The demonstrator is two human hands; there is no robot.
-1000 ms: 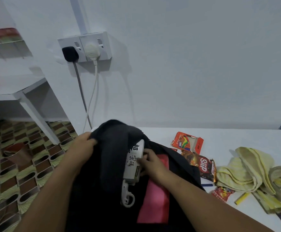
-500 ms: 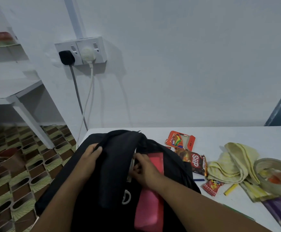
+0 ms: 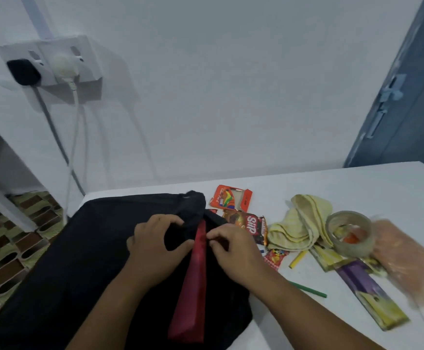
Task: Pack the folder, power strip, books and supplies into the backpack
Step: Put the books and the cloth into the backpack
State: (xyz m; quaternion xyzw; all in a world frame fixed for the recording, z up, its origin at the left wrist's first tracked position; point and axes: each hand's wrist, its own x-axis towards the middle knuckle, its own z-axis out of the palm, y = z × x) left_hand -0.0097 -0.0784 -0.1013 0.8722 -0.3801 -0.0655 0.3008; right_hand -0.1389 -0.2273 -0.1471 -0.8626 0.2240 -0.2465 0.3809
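Backpack (image 3: 84, 261) lies flat on the left end of the white desk (image 3: 357, 183), black, mouth facing right. Left hand (image 3: 155, 246) has its grip curled round a fold of the black flap at the opening; right hand (image 3: 233, 251) pinches the opposite edge of the mouth, maybe the zipper pull, too small to tell. Red folder (image 3: 193, 286) sits between the two edges, a narrow strip of it showing. Power strip not visible, probably inside. Not yet packed, on the desk right of the bag: orange pencil box (image 3: 232, 198), Slip snack packet (image 3: 251, 223), yellow cloth (image 3: 304, 221), tape roll (image 3: 349, 233), green pencil (image 3: 309, 290), purple-yellow packet (image 3: 367, 294). Risks: closing now leaves the supplies outside; the fabric or zipper could snag on the folder edge and bend it; a tug on the bag could drag it off the desk's left edge.
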